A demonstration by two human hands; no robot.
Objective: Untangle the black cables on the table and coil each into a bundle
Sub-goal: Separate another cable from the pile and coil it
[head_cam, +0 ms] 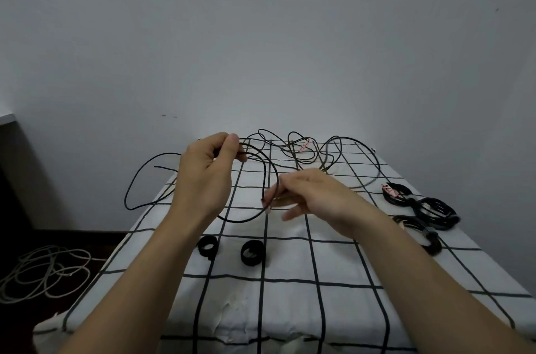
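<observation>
A long black cable point(262, 168) loops above the checked tablecloth. My left hand point(207, 172) is raised over the table's left side and pinches loops of this cable between thumb and fingers. My right hand point(310, 194) is lower, near the middle, pinching the same cable close to its small light plug. One wide loop point(132, 188) hangs past the table's left edge. More tangled black cable point(301, 147) lies at the far end, with a large loop point(368, 159) at the far right.
Three coiled black bundles point(435, 213) lie along the right edge of the table point(290, 295). Two black strap rings point(252, 252) stand near the middle front. A pale cord point(43, 272) lies coiled on the dark floor at left. A grey wall is behind.
</observation>
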